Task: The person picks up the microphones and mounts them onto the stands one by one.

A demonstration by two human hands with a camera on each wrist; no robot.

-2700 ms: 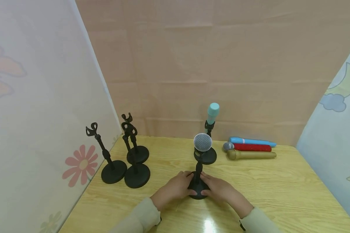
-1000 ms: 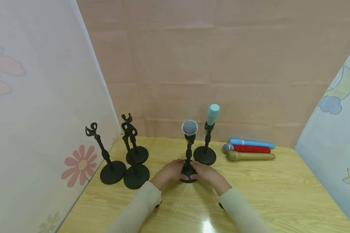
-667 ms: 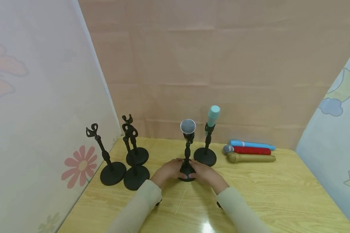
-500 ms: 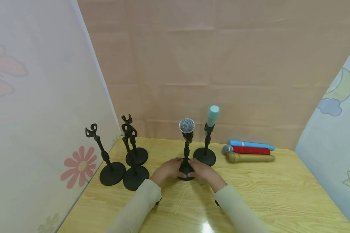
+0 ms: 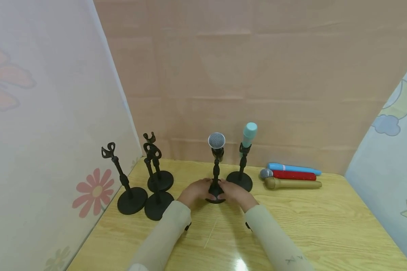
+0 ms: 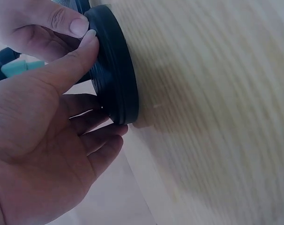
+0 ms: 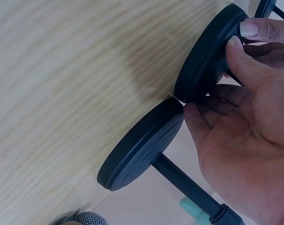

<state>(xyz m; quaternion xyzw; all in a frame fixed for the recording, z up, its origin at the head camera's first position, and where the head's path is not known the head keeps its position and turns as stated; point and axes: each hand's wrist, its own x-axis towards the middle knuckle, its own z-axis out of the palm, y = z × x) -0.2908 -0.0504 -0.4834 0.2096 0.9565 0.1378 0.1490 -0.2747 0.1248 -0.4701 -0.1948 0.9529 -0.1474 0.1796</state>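
A black desktop microphone stand (image 5: pixel 216 171) stands upright at the middle of the table, its clip bearing a microphone with a silver mesh head (image 5: pixel 216 140). My left hand (image 5: pixel 200 189) grips the left side of its round base (image 6: pixel 115 70), thumb on top and fingers at the rim. Opposite, my right hand (image 5: pixel 235 191) holds the base's right side likewise; the thumbs nearly meet. Just right and behind stands a second stand (image 5: pixel 242 181) with a teal microphone (image 5: pixel 250 132). In the right wrist view its base (image 7: pixel 137 145) lies very close to my right fingertips.
Several bare black stands (image 5: pixel 132 200) cluster at the table's left. At the back right lie three microphones side by side: blue (image 5: pixel 293 168), red (image 5: pixel 295 174) and gold (image 5: pixel 293 183). A brown paper-like backdrop (image 5: pixel 203 94) rises behind the table (image 5: pixel 325 226).
Both hands have moved the gripped stand and its microphone away from me and a little left, until it stands beside the teal microphone's stand. The other stands and microphones keep their places.
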